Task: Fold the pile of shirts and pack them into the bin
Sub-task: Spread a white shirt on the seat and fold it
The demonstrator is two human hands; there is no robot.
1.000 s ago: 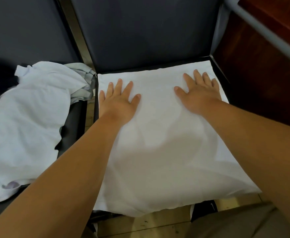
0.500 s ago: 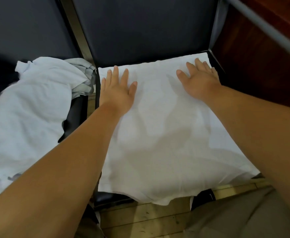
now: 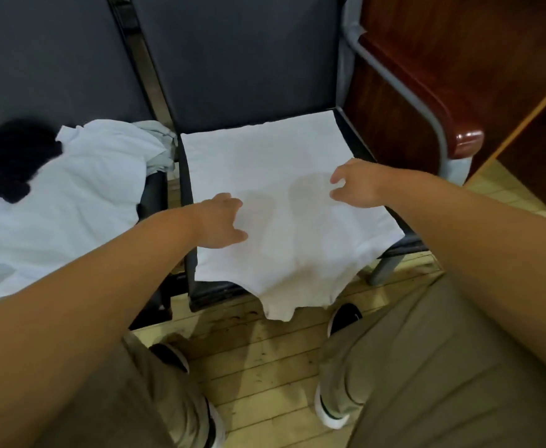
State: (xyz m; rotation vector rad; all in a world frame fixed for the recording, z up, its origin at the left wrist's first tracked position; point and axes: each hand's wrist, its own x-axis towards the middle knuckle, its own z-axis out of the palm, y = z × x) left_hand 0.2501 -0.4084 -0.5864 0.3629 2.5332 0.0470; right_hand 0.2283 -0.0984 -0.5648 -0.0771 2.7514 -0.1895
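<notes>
Shirt pile [image 3: 71, 205] partly beyond left edge; black garment [image 3: 9, 163] indistinct

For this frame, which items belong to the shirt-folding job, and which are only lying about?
Job in hand: white shirt spread on the chair seat; pile of shirts on the neighbouring seat; left hand; right hand.

Lying about: chair; wooden armrest; black shoe; plank floor.

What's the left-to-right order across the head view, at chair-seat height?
black garment → pile of shirts → left hand → right hand → wooden armrest
</notes>
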